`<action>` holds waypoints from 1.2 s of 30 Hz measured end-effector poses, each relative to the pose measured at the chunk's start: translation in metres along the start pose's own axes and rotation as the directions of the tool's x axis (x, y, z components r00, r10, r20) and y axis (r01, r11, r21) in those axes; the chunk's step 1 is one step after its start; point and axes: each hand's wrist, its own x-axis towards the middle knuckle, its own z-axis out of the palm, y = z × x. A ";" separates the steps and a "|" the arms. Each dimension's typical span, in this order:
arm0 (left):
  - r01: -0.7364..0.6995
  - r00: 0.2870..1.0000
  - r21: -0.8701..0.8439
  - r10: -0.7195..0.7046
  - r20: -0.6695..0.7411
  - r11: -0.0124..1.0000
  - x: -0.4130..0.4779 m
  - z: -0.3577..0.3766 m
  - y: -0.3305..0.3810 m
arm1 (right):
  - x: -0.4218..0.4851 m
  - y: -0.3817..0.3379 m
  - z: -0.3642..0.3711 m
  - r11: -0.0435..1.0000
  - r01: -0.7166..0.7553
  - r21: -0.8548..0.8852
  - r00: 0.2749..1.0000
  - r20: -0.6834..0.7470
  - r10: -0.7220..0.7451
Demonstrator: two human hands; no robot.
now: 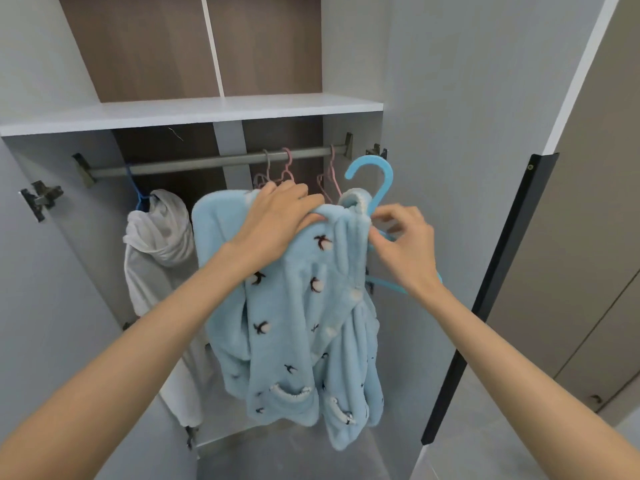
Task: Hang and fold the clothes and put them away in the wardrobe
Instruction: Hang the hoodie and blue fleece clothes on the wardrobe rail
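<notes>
Robe (294, 323), blue fleece, hangs between our hands in front of the wardrobe rail (207, 163). Our left hand (280, 216) grips its shoulder from above, likely to carry the weight. Our right hand (405, 244) pinches the collar edge by the blue hanger (388, 284), probably seating fabric on it. Its hook (379, 174) sticks up above our right hand, not yet on the rail. Grey garment (159, 244) hangs beyond our left hand.
</notes>
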 end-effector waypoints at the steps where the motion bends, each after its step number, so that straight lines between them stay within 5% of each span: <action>1: 0.039 0.999 -0.030 -0.039 0.003 0.999 -0.004 0.004 -0.003 | 0.000 0.001 0.000 0.998 0.060 -0.017 0.989 -0.134 -0.062; 4: 0.104 0.994 -0.113 -0.105 -0.003 0.988 -0.019 0.014 -0.013 | -0.019 0.014 0.005 0.985 0.169 0.030 0.964 -0.212 -0.159; 7: 0.174 0.982 -0.179 -0.184 -0.042 0.968 -0.030 0.018 -0.025 | -0.059 0.046 0.022 0.986 0.163 -0.030 0.966 0.209 -0.153; 9: 0.234 0.965 -0.200 -0.252 -0.067 0.951 -0.034 0.018 -0.031 | -0.074 0.064 0.034 0.993 0.003 -0.115 0.860 0.506 0.056; 13: 0.337 0.924 -0.358 -0.379 -0.052 0.871 -0.041 0.012 -0.043 | -0.066 0.061 0.060 0.979 -0.200 -0.026 0.735 0.657 0.168; 17: 0.392 0.889 -0.442 -0.456 -0.044 0.807 -0.050 0.001 -0.055 | -0.053 0.046 0.088 0.992 -0.127 -0.028 0.579 0.810 0.097; 22: 0.477 0.833 -0.494 -0.553 -0.009 0.727 -0.069 -0.005 -0.068 | -0.074 0.050 0.103 0.983 -0.139 -0.118 0.289 0.945 0.155; 24: 0.493 0.822 -0.511 -0.569 0.009 0.704 -0.076 -0.002 -0.071 | -0.074 0.055 0.103 0.983 -0.090 -0.160 0.357 0.916 0.182; 26: 0.522 0.807 -0.479 -0.591 0.008 0.706 -0.083 0.004 -0.076 | -0.063 0.067 0.097 0.954 0.013 -0.299 0.529 0.812 0.247; 30: 0.589 0.775 -0.444 -0.627 0.076 0.675 -0.098 0.020 -0.088 | -0.040 0.090 0.071 0.768 0.162 -0.620 0.753 0.581 0.310; 33: 0.592 0.782 -0.486 -0.605 0.152 0.643 -0.103 0.027 -0.090 | -0.025 0.094 0.064 0.714 0.191 -0.674 0.799 0.528 0.286; 36: 0.539 0.838 -0.432 -0.509 0.194 0.723 -0.111 0.030 -0.091 | -0.009 0.094 0.059 0.857 -0.084 -0.508 0.785 0.496 0.371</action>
